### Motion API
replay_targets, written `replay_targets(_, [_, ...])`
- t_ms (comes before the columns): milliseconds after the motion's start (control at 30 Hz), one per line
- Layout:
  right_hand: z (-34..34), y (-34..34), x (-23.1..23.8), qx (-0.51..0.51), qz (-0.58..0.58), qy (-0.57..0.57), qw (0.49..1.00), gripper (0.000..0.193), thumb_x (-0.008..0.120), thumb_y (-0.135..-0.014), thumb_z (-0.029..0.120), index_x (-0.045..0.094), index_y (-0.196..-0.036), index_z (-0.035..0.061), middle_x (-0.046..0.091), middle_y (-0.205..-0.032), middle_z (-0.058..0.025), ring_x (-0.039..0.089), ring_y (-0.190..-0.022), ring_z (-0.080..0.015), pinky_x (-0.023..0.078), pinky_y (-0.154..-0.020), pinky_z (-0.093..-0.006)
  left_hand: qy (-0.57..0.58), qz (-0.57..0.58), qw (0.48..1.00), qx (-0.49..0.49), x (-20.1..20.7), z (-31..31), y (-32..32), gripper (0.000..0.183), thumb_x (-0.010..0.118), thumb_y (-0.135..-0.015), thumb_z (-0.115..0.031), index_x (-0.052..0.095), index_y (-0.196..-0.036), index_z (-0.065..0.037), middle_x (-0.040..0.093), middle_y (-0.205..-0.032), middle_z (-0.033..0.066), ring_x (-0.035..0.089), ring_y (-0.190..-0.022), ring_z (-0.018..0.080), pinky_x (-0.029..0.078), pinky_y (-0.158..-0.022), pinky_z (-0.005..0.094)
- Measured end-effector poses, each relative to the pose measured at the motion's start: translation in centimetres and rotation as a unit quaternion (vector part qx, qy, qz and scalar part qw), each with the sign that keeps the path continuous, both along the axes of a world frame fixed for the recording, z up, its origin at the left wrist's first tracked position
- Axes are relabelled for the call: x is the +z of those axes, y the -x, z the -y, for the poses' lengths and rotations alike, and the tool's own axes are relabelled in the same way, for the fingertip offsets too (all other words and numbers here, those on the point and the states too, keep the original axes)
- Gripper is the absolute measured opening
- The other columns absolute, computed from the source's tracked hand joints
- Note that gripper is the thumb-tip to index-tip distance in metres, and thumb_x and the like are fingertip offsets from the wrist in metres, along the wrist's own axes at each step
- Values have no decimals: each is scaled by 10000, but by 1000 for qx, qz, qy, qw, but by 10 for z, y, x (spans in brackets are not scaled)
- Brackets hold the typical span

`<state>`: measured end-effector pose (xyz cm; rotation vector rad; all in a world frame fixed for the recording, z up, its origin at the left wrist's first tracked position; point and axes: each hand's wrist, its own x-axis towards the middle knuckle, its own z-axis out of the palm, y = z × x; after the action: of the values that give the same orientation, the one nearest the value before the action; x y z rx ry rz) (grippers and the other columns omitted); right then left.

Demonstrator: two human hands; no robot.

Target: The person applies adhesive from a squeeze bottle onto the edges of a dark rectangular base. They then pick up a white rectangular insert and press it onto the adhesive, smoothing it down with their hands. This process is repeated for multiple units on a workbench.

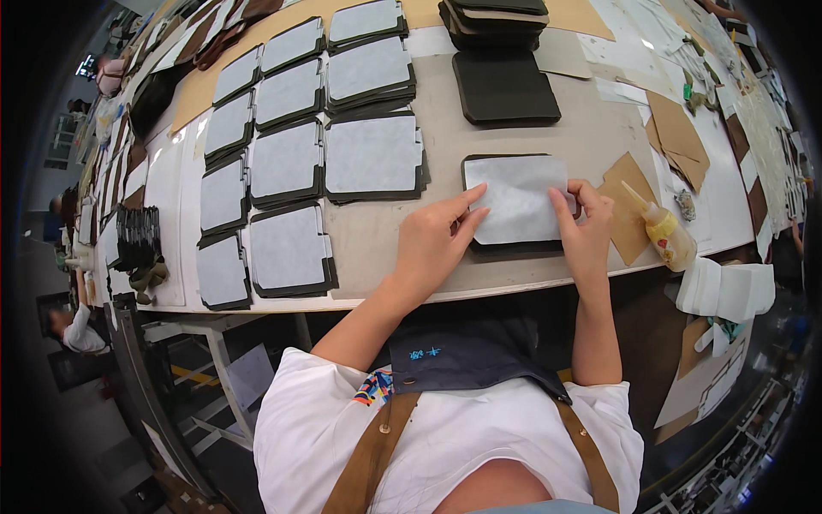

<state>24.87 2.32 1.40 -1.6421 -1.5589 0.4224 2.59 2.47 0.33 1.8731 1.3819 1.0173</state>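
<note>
A thin white sheet [518,201] lies over a dark panel [505,249] with rounded corners in front of me. My left hand [435,242] has its thumb and forefinger on the sheet's left edge, closed in a pinch. At the opposite edge, my right hand [586,230] pinches the sheet between thumb and curled fingers. Dark borders of the panel show above and below the sheet. Just beyond lies a bare black panel [505,88], with a taller stack of dark panels [494,36] behind it.
Several piles of dark panels topped with white sheets [287,163] stand in rows on the left. A yellowish squeeze bottle [670,240] with a pointed nozzle lies right of my right hand, on brown card [629,224]. White pieces [726,287] hang over the table's right front edge.
</note>
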Motion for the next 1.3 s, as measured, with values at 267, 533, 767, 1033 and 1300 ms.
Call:
replay_targets(267, [-1,0,1,2,12,1,1000,149,729,-910,173,664,-911,38,623,-776,-36,444,-708,-177,346,-830,-329,6,-7,1000,4,-2,-1,-1,334,748,-919,-158,736,-1241,-69,616,-651,59,508,-527,96,427,-541,261])
replay_targets(533, [0,0,-2,-8,39,-7,999,146,729,-912,165,680,-971,41,612,-775,-35,451,-704,-178,349,-836,-330,24,-16,1000,5,-2,-1,-1,341,753,-915,-156,733,-1243,-68,545,-616,31,458,-526,90,394,-528,263])
replay_targets(767, [3,4,10,-5,113,-43,993,216,730,-891,118,716,-1103,79,590,-762,-31,492,-725,-187,344,-842,-348,54,-20,998,14,1,0,-4,333,748,-919,-172,733,-1235,-72,586,-638,65,515,-541,152,428,-544,300])
replay_targets(1033, [1,-3,5,28,180,-73,981,187,716,-881,88,731,-1068,88,616,-749,-21,548,-761,-212,345,-821,-371,67,-11,998,15,3,0,-4,325,751,-913,-166,738,-1224,-72,554,-624,66,492,-530,160,425,-542,310])
replay_targets(1300, [2,-3,6,29,170,-59,983,164,715,-883,96,736,-1044,71,621,-738,-32,546,-759,-219,345,-819,-376,53,-18,998,17,0,-1,-3,323,754,-909,-164,741,-1216,-65,567,-622,69,498,-521,161,425,-535,315])
